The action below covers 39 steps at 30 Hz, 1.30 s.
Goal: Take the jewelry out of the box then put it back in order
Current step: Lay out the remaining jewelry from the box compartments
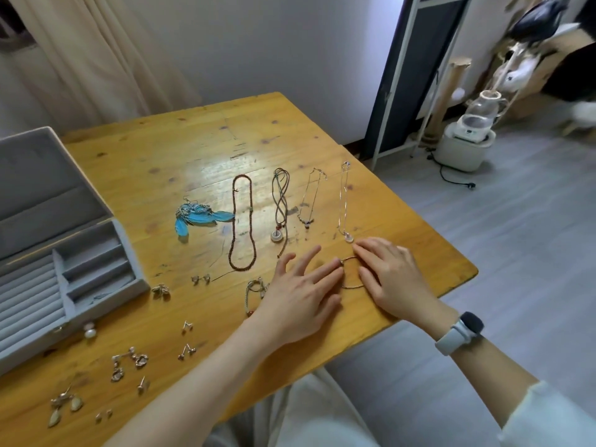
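The thin reddish-gold wire bangle (350, 273) lies flat on the yellow wooden worktop (200, 150), between both hands. Left hand (298, 293) fingers, spread, touch its left rim; right hand (392, 274) fingers (straight, close together) press its right rim. Grey felt-lined jewelry box (61, 250) sits well left.

We note bare wooden table (200, 146) beyond the necklace row. Open jewelry box (58, 253) blocks the left edge; scattered earrings (129, 362) crowd the near-left corner.
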Tool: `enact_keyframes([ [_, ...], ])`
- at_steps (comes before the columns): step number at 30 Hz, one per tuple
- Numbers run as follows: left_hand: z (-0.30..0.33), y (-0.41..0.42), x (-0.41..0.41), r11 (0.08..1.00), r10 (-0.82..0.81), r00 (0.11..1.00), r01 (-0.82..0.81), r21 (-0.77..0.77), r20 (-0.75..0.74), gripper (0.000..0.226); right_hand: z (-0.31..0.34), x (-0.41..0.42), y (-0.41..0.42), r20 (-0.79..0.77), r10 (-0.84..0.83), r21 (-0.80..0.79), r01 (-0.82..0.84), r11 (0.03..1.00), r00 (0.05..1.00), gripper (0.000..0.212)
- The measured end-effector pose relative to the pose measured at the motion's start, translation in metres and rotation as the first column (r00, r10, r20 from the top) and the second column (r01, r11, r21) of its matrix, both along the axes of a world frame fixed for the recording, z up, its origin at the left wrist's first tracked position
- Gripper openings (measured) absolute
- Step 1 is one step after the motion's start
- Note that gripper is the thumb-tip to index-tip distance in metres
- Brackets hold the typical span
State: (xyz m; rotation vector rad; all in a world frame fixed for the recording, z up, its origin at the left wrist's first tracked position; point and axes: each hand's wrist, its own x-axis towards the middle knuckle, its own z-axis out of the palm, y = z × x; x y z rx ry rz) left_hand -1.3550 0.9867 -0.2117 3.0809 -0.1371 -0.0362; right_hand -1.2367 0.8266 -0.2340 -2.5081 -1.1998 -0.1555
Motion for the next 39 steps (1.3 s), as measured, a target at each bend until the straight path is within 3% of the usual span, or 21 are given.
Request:
enact_keyframes([
  [5,0.003,0.001,0.005,0.999,0.022,0.999,-0.021,0.024,-0.023,0.066,-0.001,0.000,0.002,0.025,-0.006,-0.134,0.009,0.991,1.000,0.049],
  [12,0.018,0.014,0.003,0.989,0.106,0.975,-0.083,-0.120,0.197,0.048,0.022,-0.011,0.021,-0.083,-0.047,0.139,0.059,0.989,0.995,0.039],
  [18,0.043,0.064,-0.023,0.931,0.347,0.869,-0.275,-0.240,0.353,0.033,0.045,-0.034,0.090,-0.084,0.129,0.230,-0.107,0.967,0.988,0.026],
  [24,0.046,0.136,-0.090,0.789,0.614,0.682,-0.533,-0.306,0.397,0.021,0.059,-0.078,0.173,-0.125,0.395,0.151,-0.376,0.914,0.910,0.038],
  [28,0.038,0.182,-0.150,0.601,0.797,0.525,-0.734,-0.316,0.298,0.030,0.067,-0.106,0.228,-0.111,0.508,0.132,-0.494,0.860,0.854,0.027],
  [31,0.029,0.206,-0.185,0.450,0.892,0.402,-0.828,-0.333,0.206,0.036,0.073,-0.123,0.266,-0.087,0.577,0.016,-0.578,0.816,0.812,0.022],
  [33,0.024,0.211,-0.194,0.407,0.913,0.373,-0.856,-0.318,0.163,0.038,0.075,-0.132,0.287,-0.085,0.619,-0.071,-0.625,0.778,0.780,0.021],
  [39,0.017,0.209,-0.190,0.396,0.917,0.366,-0.883,-0.252,0.160,0.042,0.075,-0.144,0.322,-0.090,0.682,-0.352,-0.664,0.660,0.725,0.013],
])
